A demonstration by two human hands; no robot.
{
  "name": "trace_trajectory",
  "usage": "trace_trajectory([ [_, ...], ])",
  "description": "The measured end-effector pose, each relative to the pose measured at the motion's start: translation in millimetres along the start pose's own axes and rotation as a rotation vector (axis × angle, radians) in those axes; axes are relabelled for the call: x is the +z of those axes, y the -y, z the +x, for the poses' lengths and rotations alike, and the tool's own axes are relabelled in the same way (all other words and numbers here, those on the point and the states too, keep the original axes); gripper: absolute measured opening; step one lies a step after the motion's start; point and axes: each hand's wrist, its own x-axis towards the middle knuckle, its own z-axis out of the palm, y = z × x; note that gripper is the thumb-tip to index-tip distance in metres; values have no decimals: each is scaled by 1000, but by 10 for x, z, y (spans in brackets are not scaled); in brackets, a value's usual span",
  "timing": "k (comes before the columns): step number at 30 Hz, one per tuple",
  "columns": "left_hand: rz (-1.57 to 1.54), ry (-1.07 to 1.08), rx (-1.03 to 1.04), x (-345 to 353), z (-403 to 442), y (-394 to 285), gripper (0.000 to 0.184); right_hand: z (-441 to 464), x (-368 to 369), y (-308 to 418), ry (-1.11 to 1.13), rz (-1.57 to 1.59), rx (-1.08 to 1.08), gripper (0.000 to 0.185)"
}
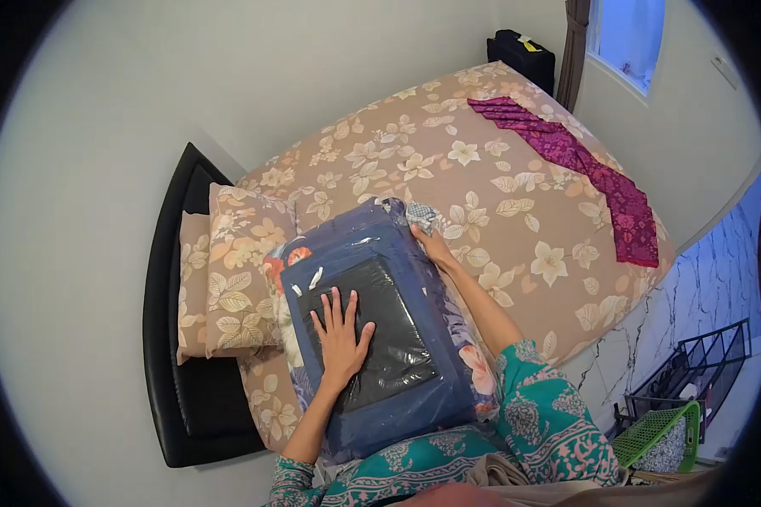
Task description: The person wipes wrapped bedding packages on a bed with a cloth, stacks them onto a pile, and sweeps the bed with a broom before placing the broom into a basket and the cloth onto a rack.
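Note:
A large bedding pack (469, 397) in clear plastic, with blue borders, a black centre panel and floral fabric at its sides, lies tilted on the near part of the bed and against my lap. My left hand (341, 345) rests flat on the black panel, fingers spread. At the pack's far right corner, my right hand (435, 247) is closed on a crumpled grey-and-white patterned cloth (421, 217), close against the plastic. Some of its fingers are hidden.
Two floral pillows (241, 279) lean by the black headboard (182, 397). A magenta cloth (596, 173) stretches across the foot of the floral-sheeted bed (448, 182). Beyond stands a black bag (522, 61). On the lower right are a green basket (681, 431) and a dark rack (702, 363).

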Motion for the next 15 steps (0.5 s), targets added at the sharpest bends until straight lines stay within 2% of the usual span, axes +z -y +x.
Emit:
trace_trajectory([
  [2, -22, -2, -11, -11, 7, -5, 61, -229, -95, 40, 29, -31, 74, 66],
  [4, -31, -4, -14, -4, 14, 1, 62, -676, -239, -213, 69, -18, 153, 66],
  [8, -48, -7, -23, -26, 4, -7, 62, -1961, -436, -383, -104, 129, 275, 62],
  [11, -42, -1, -24, -24, 14, -25, 61, -2341, -445, 65, -29, 139, 360, 59],
  [13, -23, -1, -26, -23, 11, -41, 61, -2270, -349, 150, -26, 17, 320, 56],
  [15, -11, -3, -25, -1, 13, -48, 61, -1977, -154, 458, 88, -238, -56, 56],
])
